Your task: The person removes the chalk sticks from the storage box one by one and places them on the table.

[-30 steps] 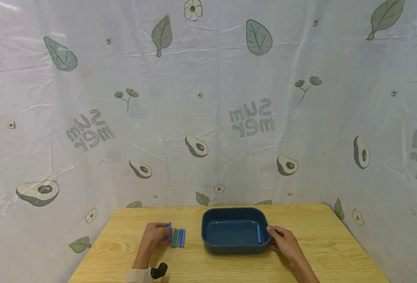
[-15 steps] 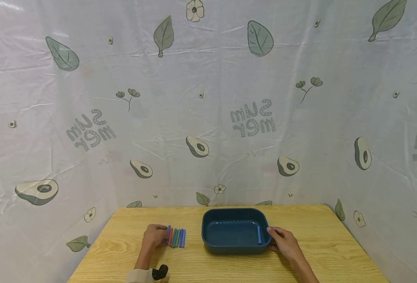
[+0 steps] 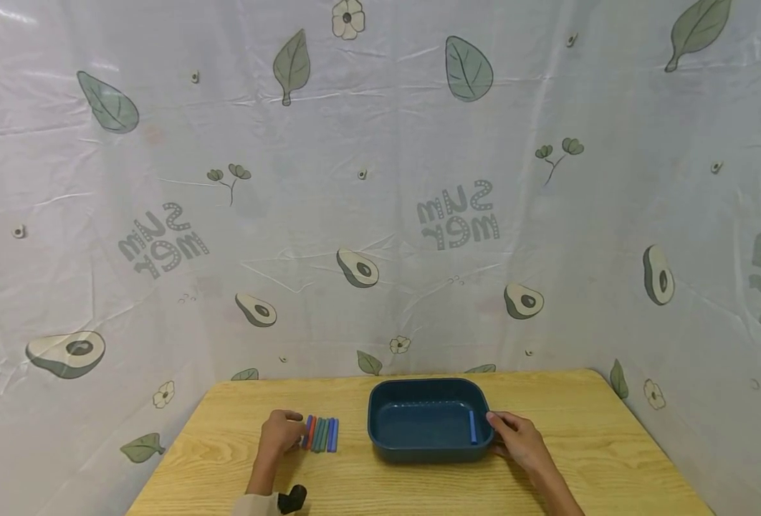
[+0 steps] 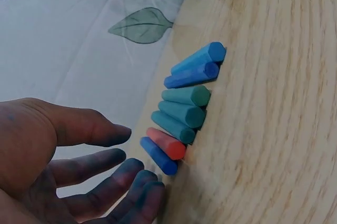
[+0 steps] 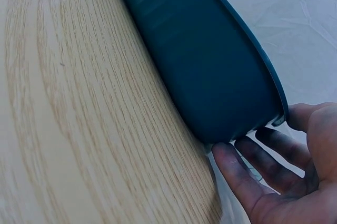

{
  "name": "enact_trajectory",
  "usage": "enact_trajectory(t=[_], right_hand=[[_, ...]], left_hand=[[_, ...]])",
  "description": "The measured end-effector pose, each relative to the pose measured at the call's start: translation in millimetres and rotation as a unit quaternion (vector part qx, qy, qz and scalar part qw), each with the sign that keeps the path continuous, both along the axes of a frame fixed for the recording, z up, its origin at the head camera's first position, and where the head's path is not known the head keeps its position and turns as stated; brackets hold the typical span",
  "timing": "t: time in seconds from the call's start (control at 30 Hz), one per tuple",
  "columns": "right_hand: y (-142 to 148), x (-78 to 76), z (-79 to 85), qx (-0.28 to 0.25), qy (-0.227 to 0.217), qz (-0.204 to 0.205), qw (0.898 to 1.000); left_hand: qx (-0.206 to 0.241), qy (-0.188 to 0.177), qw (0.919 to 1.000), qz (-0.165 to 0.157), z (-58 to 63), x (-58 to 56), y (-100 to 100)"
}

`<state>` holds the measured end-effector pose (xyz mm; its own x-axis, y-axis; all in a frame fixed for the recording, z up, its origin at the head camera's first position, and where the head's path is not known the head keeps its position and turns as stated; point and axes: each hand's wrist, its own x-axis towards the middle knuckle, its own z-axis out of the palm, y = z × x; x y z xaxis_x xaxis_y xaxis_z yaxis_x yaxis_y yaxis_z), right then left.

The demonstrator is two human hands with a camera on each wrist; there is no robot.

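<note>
A row of chalk sticks lies side by side on the table: a blue chalk (image 4: 159, 156) nearest my left hand, a red chalk (image 4: 167, 144), several green ones (image 4: 181, 114) and two more blue ones (image 4: 199, 58) at the far end. My left hand (image 3: 282, 431) hovers at the row's left end, thumb and fingers parted with nothing between them, the fingertips stained dark. My right hand (image 3: 522, 441) grips the right end of a dark blue basin (image 3: 426, 455), thumb at the rim and fingers against the outer wall. One blue chalk (image 3: 474, 428) lies inside, near the right wall.
The wooden table (image 3: 380, 491) bears the basin right of the row. Behind and beside it hangs a pale printed curtain (image 3: 393, 308). A black wrist-worn part (image 3: 292, 497) sticks out by the left sleeve (image 3: 254, 504).
The left fingers have let go of a blue chalk, which went from raised in the hand to lying beside the red one. The right hand and basin have stayed put.
</note>
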<state>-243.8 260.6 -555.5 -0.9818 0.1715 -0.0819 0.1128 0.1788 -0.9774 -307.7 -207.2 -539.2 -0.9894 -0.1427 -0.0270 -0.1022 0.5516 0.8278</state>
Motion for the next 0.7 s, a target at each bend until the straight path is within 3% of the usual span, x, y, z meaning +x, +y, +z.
enact_trajectory(t=[0.37, 0.7], right_hand=[[1.0, -0.1, 2.1, 0.003, 0.002, 0.003, 1.000], [0.0, 0.7, 1.4, 0.010, 0.002, 0.004, 1.000]], left_hand=[[0.013, 0.039, 0.9989, -0.023, 16.9, 4.6, 18.8], [0.056, 0.049, 0.9942, -0.077, 32.5, 2.6, 51.7]])
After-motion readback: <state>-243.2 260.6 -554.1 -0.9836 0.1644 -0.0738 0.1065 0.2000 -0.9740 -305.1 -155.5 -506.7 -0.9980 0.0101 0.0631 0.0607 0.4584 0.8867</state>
